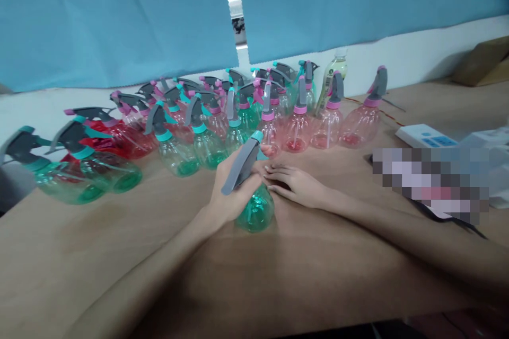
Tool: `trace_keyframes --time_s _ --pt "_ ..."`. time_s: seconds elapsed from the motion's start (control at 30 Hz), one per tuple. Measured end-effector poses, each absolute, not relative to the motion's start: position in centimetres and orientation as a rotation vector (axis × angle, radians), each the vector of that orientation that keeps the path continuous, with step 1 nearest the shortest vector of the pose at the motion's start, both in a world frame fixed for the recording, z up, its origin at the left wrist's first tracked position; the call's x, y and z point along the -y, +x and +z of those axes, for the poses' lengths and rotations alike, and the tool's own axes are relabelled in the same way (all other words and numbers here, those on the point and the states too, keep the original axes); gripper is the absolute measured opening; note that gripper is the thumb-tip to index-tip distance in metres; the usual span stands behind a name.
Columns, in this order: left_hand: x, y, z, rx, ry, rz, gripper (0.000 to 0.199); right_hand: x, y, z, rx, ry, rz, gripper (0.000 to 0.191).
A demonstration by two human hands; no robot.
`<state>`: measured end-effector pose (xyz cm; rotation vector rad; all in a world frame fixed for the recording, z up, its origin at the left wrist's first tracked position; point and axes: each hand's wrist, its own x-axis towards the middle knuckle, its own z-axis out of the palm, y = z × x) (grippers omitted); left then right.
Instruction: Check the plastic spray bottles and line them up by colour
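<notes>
A green spray bottle (255, 213) with a grey and teal trigger head stands upright on the wooden table (318, 270), near the middle of the view. My left hand (234, 185) is wrapped round its neck, below the trigger head. Just to the right of the bottle, my right hand (294, 183) rests low over the table, palm down, fingers stretched toward the bottle and holding nothing. Whether its fingertips touch the bottle is hard to tell. Behind both hands are several more spray bottles, such as a pink one (296, 132) and a green one (178, 156).
At the far left, two green spray bottles (63, 183) lean over near a red plastic bag (107, 137). A labelled drink bottle (337, 71) stands at the back. To the right are a white device (427, 136), a blurred-out object (433, 183) and a cardboard box (483, 61).
</notes>
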<state>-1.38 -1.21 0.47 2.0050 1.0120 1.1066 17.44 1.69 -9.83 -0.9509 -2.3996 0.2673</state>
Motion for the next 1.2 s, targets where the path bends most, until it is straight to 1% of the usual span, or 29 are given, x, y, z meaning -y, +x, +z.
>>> trace_keyframes --time_s 0.07,0.17,0.23,0.4,1.2 --pt "1.6 -1.1 0.6 -0.958 1.995 1.118 0.039 -1.7 17.4 -9.7 2.401 -0.948 0.273 0.035" --pt "2.2 -0.8 0.5 -0.936 1.990 1.109 0.031 -1.6 17.4 -9.5 2.393 -0.939 0.294 0.032" --pt "2.6 -0.7 0.5 -0.939 2.002 1.101 0.029 -1.6 17.4 -9.4 2.386 -0.925 0.313 0.031" --pt "3.3 -0.5 0.5 -0.955 2.042 1.056 0.037 -1.4 17.4 -9.3 2.362 -0.921 0.323 0.029" --pt "3.2 -0.3 0.7 -0.881 2.007 1.090 0.043 -1.3 17.4 -9.0 2.363 -0.921 0.342 0.026"
